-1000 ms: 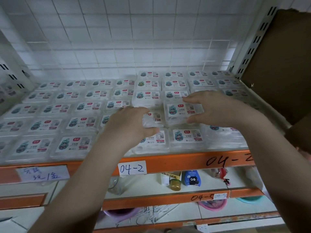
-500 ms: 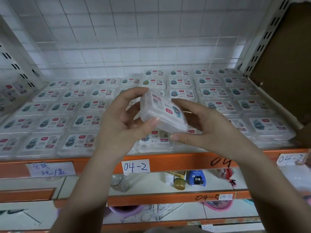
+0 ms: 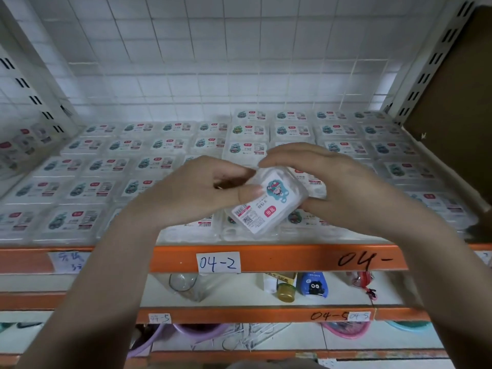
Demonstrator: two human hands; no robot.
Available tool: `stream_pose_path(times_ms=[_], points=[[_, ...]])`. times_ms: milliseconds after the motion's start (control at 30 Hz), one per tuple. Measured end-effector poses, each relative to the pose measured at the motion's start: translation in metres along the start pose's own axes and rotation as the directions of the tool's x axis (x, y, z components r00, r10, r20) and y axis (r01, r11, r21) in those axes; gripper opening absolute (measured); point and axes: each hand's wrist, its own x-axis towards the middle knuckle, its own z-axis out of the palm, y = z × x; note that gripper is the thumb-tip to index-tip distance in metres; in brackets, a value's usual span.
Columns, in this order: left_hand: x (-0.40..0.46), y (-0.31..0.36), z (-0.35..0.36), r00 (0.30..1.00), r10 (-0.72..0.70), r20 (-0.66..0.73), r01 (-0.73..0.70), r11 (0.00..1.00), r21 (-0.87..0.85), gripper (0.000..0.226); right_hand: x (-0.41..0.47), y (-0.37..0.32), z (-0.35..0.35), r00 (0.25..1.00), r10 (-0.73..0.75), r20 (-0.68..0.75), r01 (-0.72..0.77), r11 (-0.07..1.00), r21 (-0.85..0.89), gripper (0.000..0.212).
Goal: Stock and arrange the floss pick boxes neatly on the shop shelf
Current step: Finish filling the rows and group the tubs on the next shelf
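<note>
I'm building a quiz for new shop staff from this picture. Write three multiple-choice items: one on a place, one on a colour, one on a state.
1. Where is the floss pick box that the hands hold?
A. Above the front rows of the shelf
B. On the floor
C. On the lower shelf

2. What colour is the front beam with the "04-2" label?
A. Blue
B. Orange
C. Green

3. How does the held box sit?
A. Flat in its row
B. Turned at an angle, label facing up
C. Open, with picks spilling out

Answers:
1 A: the left hand and right hand hold it over the front boxes.
2 B: the beam is plainly orange.
3 B: its label runs slantwise to the rows of stocked boxes.
</note>
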Motion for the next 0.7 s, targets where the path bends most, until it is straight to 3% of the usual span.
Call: stream_pose_path(times_ms=[67,133,200,267,333,400,467,533,567,633,700], points=[[0.003,0.005,-0.003,0.999,-0.019,0.043,0.019,1.0,0.001,0.033,0.004,0.0,-0.005,0.999,-0.005,0.033,0.006,1.0,-0.031,0.076],[0.004,0.002,-0.003,0.995,-0.086,-0.043,0.084,0.995,-0.048,0.024,0.0,0.003,-0.009,0.997,0.077,0.009,-0.077,0.996,-0.037,0.08],[0.003,-0.006,0.002,0.969,-0.173,-0.178,0.136,0.97,-0.202,0.011,-0.005,0.003,-0.008,0.976,0.196,-0.1,-0.191,0.98,0.05,0.075],[0.003,-0.012,0.012,0.924,-0.297,-0.242,0.156,0.868,-0.471,0.013,-0.01,-0.002,0.0,0.925,0.304,-0.227,-0.258,0.943,0.212,0.065],[0.0,-0.012,0.025,0.888,-0.387,-0.249,0.108,0.7,-0.706,0.015,-0.012,-0.01,0.014,0.899,0.341,-0.274,-0.279,0.93,0.242,0.063],[-0.003,-0.007,0.037,0.881,-0.407,-0.239,0.039,0.568,-0.822,0.015,-0.012,-0.019,0.029,0.907,0.324,-0.271,-0.281,0.942,0.185,0.073],[-0.007,-0.003,0.045,0.889,-0.392,-0.237,0.011,0.536,-0.844,0.017,-0.011,-0.022,0.041,0.905,0.292,-0.31,-0.263,0.956,0.134,0.078],[-0.012,-0.004,0.049,0.9,-0.363,-0.241,0.019,0.585,-0.81,0.023,-0.01,-0.022,0.045,0.891,0.273,-0.363,-0.259,0.962,0.089,0.076],[-0.015,-0.005,0.05,0.902,-0.339,-0.267,0.024,0.656,-0.754,0.033,-0.009,-0.021,0.045,0.888,0.271,-0.371,-0.26,0.962,0.078,0.074],[-0.02,-0.01,0.047,0.893,-0.239,-0.382,0.006,0.854,-0.52,0.059,-0.008,-0.018,0.039,0.897,0.286,-0.338,-0.275,0.958,0.081,0.073],[-0.023,-0.016,0.039,0.88,-0.099,-0.465,-0.018,0.97,-0.241,0.082,-0.005,-0.014,0.031,0.916,0.307,-0.257,-0.299,0.952,0.069,0.075]])
